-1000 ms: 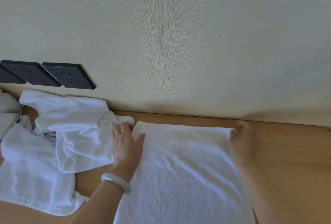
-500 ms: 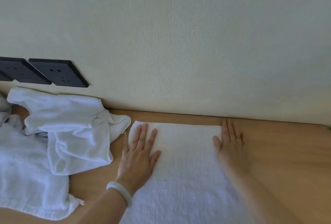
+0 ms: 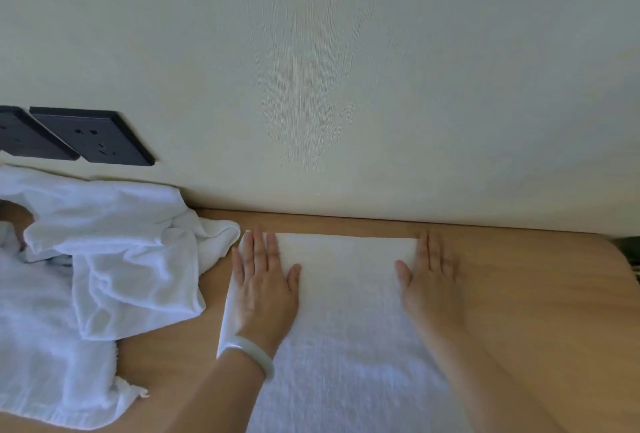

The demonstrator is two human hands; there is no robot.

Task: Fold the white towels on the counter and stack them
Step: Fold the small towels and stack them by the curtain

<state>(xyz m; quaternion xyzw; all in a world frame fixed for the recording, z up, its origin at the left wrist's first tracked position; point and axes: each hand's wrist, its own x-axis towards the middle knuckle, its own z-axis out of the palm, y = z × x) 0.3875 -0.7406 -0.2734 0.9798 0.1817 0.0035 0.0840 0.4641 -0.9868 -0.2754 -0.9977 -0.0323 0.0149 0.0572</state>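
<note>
A pale, finely textured wall (image 3: 346, 69) fills the upper half of the view and meets a light wooden counter (image 3: 536, 311) along a straight line. In the middle of the counter lies a white towel (image 3: 346, 311), spread flat and running out of the bottom edge. Its far edge is straight and near the wall but apart from it. To its left a heap (image 3: 104, 259) of crumpled white towels covers the counter out to the left edge. One rounded corner of the heap reaches just beside the flat towel's far left corner; whether they touch cannot be told. The left hand (image 3: 265, 290) lies palm down on the towel's left side, fingers straight and together, thumb spread toward the middle, fingertips at the far edge. The right hand (image 3: 429, 287) lies flat in the same way at the right side, thumb on the cloth, fingers at or just past the towel's right edge. Neither hand grips anything. Two dark sockets (image 3: 93, 136) sit side by side on the wall above the heap. A pale bracelet (image 3: 252, 354) circles the left wrist
</note>
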